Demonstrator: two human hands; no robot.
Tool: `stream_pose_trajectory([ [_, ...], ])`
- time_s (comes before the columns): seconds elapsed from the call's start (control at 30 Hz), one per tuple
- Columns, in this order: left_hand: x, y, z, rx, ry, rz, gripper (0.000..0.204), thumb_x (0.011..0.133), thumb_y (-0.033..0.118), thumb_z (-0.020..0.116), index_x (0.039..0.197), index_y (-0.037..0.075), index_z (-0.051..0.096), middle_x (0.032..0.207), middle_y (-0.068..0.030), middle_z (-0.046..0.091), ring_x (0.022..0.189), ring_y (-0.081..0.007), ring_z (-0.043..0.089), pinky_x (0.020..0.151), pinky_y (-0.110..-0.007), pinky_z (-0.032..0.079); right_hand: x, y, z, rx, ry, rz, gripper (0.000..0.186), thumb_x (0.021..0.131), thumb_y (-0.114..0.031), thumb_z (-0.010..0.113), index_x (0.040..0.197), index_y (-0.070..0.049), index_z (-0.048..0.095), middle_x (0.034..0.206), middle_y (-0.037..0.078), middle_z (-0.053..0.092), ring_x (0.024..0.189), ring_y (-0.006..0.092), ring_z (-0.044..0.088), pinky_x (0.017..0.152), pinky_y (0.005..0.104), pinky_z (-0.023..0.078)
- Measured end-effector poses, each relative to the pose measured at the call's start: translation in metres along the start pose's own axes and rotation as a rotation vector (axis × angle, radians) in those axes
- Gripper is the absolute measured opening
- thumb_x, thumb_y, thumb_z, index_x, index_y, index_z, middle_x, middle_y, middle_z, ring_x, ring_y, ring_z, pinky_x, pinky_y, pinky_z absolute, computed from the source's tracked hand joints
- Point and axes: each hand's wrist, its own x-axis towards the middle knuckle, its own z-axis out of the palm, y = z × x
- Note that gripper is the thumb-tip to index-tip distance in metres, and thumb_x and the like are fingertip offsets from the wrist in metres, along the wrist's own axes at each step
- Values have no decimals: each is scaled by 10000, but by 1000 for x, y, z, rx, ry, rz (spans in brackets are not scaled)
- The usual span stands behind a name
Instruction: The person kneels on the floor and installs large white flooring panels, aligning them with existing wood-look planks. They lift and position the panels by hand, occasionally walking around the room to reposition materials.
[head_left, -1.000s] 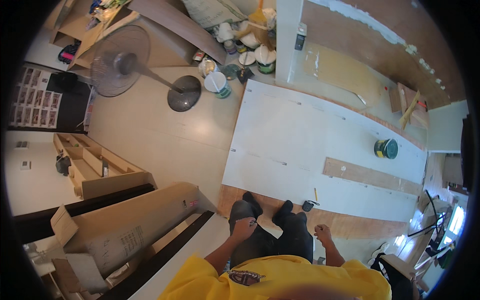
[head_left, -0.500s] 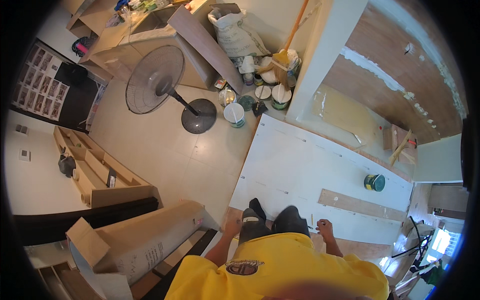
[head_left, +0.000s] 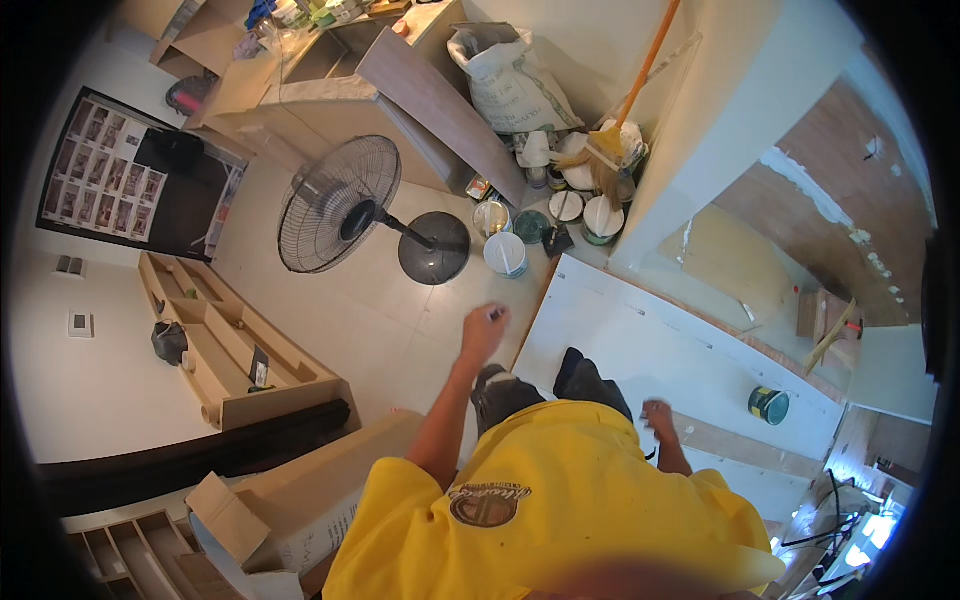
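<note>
Pale tile floor below, with white board lying flat on it, under the dark sock and out toward the right. For treading well across both, probably best to set each foot down flat, mind the board's long edge and keep weight off its near corner. Also wise, most likely, to look past the knees before shifting and to carry both arms wide of anything standing. On the left, low wooden shelf unit, divided into compartments; nearer the body, long cardboard box with a raised flap. Farther off, stand fan on a round dark base; on the board, long brown plank. Against the wall, bulky sack, then upright broom; on the board, green bucket; near the fan base, white-topped bucket. Left hand out over the tiles, fingers mostly curled in; dark spot near the fingertips, cannot tell if held. Right hand over the board, blurred, seemingly half closed; cannot tell if gripping anything
</note>
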Motion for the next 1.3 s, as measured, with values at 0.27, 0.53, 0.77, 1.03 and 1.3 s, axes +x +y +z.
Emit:
stream_pose_trajectory([
  [0.27,270,118,-178,423,413,461,447,829,285,685,1197,46,596,1168,-221,608,1127,-378,558,964,-452,433,23,-206,-44,144,295,-307,360,940,-282,562,1193,-30,600,907,55,647,773,127,636,579,254,460],
  [0.53,620,90,-371,841,493,491,719,817,464,653,1326,-18,491,1354,-220,503,1266,-387,455,1072,-452,354,-126,-101,123,614,578,472,332,950,-271,507,1158,-28,594,929,94,634,760,187,644,592,323,496],
  [0.77,710,67,-376,468,64,272,541,795,171,730,1242,-86,565,1143,-169,655,974,-252,635,866,-362,492,-275,-85,334,387,95,762,354,858,-312,586,1022,-11,675,903,124,661,774,256,659,603,421,551],
  [1.03,593,111,-294,175,-88,242,388,828,102,705,1142,-105,613,1048,-170,671,862,-233,651,779,-351,533,-231,-115,401,656,416,640,423,933,-295,567,1204,29,586,975,141,681,748,197,665,630,324,523],
  [1.3,465,176,-213,325,-71,409,312,822,58,667,1098,-86,646,990,-146,682,818,-204,638,727,-332,525,-216,-127,409,568,624,340,422,928,-317,579,1160,35,600,945,131,681,781,186,659,729,323,515],
])
